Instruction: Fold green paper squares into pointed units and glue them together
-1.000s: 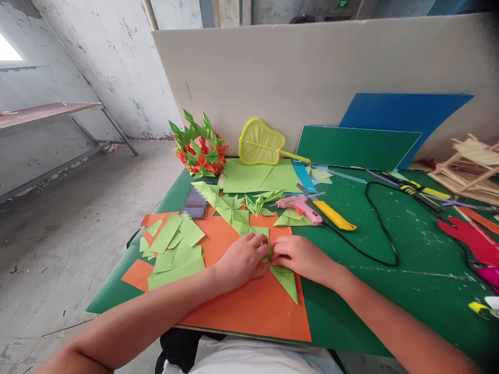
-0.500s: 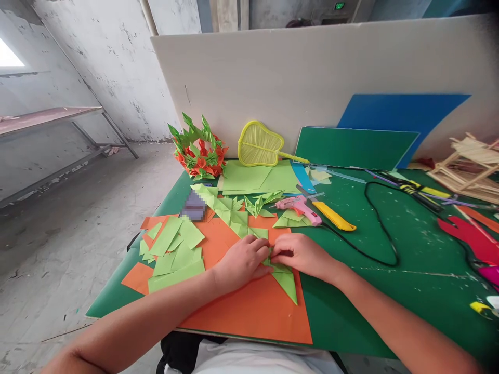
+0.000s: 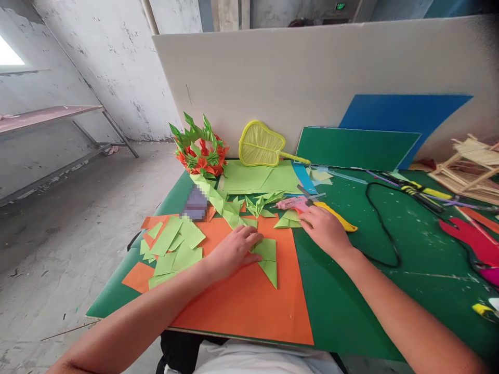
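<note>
My left hand (image 3: 236,248) rests with its fingertips on the green folded paper strip (image 3: 265,251), which lies over an orange sheet (image 3: 249,306). Thumb and fingers are apart, with the paper under them. My right hand (image 3: 325,228) is at the pink glue gun (image 3: 290,203), its fingers bent around the handle and hiding it. Beside that hand lie a yellow cutter (image 3: 336,215) and a folded green piece (image 3: 287,219). Green leaf-like folded pieces (image 3: 260,203) sit just behind the strip.
Loose green papers (image 3: 177,252) lie at the left. Behind stand a red-green paper crown (image 3: 201,150), a yellow fan (image 3: 260,144) and a green board (image 3: 358,148). A black cable (image 3: 384,223) loops at the right, near a stick model (image 3: 470,166).
My right hand has left the paper strip and moved right and away to the glue gun. The strip has shifted left and away, with my left hand still on it.
</note>
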`<action>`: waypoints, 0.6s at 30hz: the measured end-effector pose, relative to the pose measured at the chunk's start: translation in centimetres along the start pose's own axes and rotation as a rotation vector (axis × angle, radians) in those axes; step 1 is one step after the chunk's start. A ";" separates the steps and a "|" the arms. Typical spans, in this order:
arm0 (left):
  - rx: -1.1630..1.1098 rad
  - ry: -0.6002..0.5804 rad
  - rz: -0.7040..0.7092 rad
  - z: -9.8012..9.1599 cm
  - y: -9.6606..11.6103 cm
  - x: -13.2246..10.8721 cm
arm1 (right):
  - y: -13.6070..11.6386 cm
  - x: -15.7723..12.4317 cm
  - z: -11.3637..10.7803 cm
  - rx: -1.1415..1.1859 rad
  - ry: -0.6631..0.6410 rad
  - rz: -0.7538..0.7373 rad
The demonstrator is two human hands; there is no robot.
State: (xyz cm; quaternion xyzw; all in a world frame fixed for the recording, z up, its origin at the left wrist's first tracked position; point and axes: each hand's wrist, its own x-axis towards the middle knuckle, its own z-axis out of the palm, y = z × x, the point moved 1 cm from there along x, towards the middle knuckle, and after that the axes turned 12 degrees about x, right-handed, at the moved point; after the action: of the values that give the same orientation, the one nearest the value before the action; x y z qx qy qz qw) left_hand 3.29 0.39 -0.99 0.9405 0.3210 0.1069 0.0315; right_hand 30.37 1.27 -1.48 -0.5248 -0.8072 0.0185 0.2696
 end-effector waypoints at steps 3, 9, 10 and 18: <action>-0.087 0.015 0.023 0.1 -0.4 -0.1 | -0.3 0.1 -0.1 0.070 0.077 0.000; -0.145 -0.004 0.030 0.0 -0.9 0.1 | -1.4 -0.2 -0.4 0.257 0.121 -0.069; -0.146 -0.005 0.021 -0.1 -1.0 0.1 | -1.7 -0.2 -0.4 0.293 0.115 -0.075; -0.111 -0.062 0.061 -0.5 -1.2 -0.1 | -2.2 -0.8 -1.4 0.538 0.100 0.100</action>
State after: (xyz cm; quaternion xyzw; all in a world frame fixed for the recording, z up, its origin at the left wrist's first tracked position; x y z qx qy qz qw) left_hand 2.41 1.30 -0.71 0.9496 0.2844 0.0964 0.0904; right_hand 29.47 -0.78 0.06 -0.4738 -0.7319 0.2196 0.4378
